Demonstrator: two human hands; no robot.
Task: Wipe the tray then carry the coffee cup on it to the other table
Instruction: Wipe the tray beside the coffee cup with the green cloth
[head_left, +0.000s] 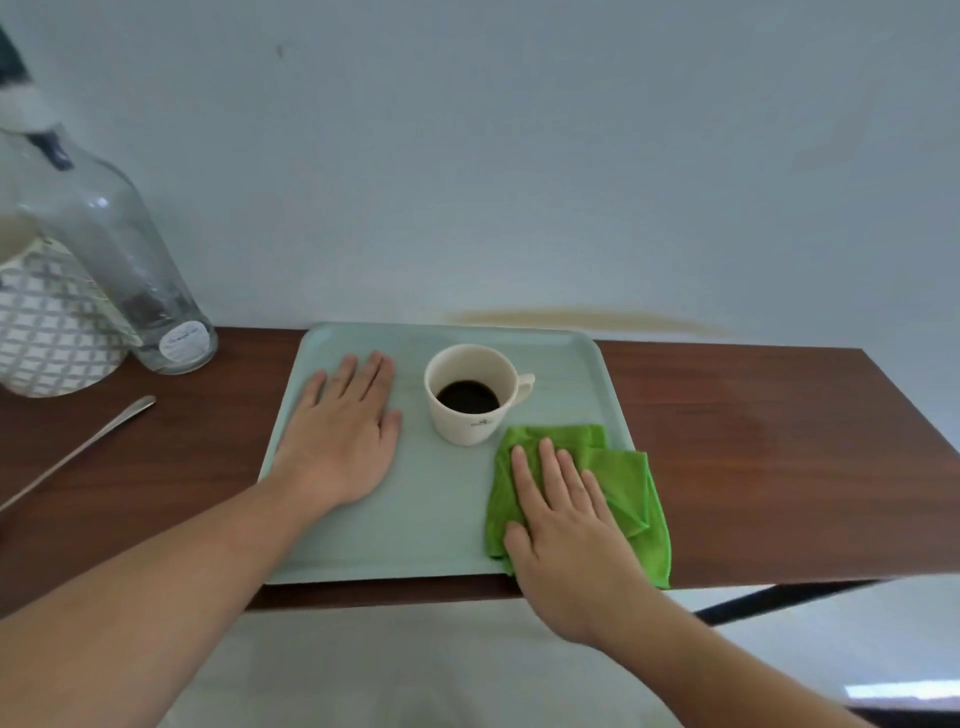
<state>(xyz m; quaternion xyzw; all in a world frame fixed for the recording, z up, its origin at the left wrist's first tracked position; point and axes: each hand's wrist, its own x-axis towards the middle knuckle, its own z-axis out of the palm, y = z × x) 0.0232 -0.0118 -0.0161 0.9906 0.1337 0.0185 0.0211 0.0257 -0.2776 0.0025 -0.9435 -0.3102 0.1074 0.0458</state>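
A pale green tray (447, 525) lies on a dark wooden table (753, 457) against the wall. A white coffee cup (470, 395) with dark coffee stands upright on the tray's far middle, handle to the right. My left hand (343, 436) rests flat, palm down, on the tray's left part, holding nothing. My right hand (566, 525) presses flat on a folded green cloth (623, 483) at the tray's near right corner; the cloth hangs over the tray's right rim. The cloth's far edge lies close to the cup's base.
A clear glass bottle (130, 260) and a patterned white pot (47, 332) stand at the table's far left. A metal utensil handle (83, 447) lies on the wood left of the tray. The table's front edge runs just under the tray's near rim.
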